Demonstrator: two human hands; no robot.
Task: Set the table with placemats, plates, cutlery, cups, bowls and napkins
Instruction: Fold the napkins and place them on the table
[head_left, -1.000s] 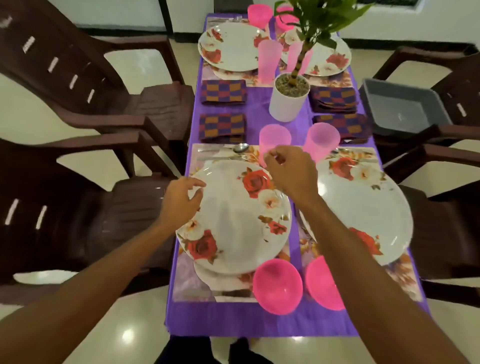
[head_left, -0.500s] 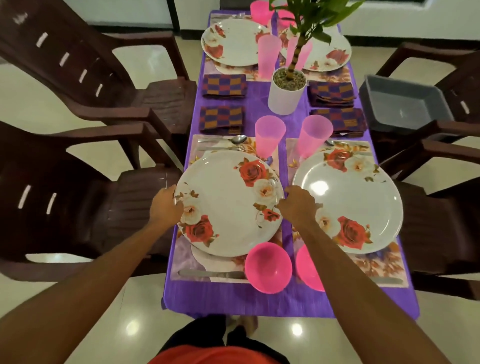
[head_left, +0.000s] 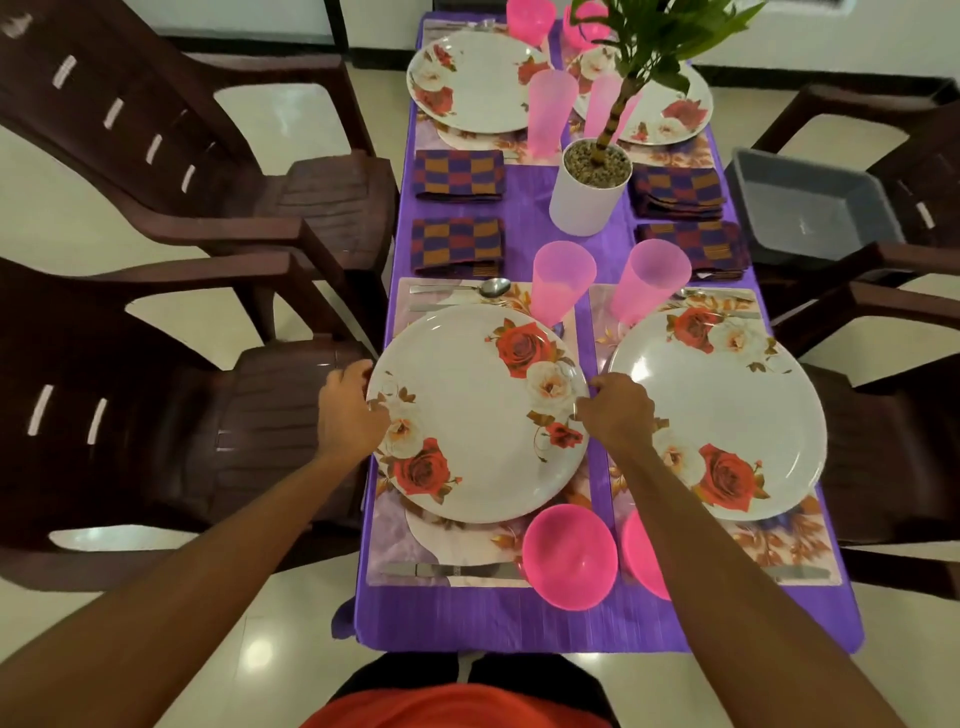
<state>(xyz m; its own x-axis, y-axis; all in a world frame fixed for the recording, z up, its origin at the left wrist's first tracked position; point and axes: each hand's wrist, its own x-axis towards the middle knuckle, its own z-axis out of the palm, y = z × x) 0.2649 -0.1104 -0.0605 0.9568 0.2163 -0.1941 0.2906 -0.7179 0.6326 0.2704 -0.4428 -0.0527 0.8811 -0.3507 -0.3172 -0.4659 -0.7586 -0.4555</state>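
A large white plate with red roses (head_left: 478, 410) is over the near-left placemat (head_left: 387, 545), above a smaller plate (head_left: 457, 538). My left hand (head_left: 350, 410) grips its left rim and my right hand (head_left: 615, 410) grips its right rim. A second rose plate (head_left: 727, 410) lies on the near-right placemat. Two pink cups (head_left: 561, 280) (head_left: 647, 283) stand behind the plates. Two pink bowls (head_left: 569, 556) sit at the near edge, the right one partly hidden by my arm. A spoon (head_left: 467, 287) and a knife (head_left: 452, 570) lie on the left mat. Checked napkins (head_left: 457, 247) lie mid-table.
A white potted plant (head_left: 589, 192) stands mid-table on the purple tablecloth (head_left: 519, 618). Two more plates (head_left: 475, 85) and pink cups sit at the far end. Dark brown chairs (head_left: 208, 395) flank both sides. A grey tub (head_left: 810, 202) rests on the right chair.
My right hand came back from the pink cup to the plate's right rim. Both hands now hold the plate by its edges, and the view has pulled back a little.
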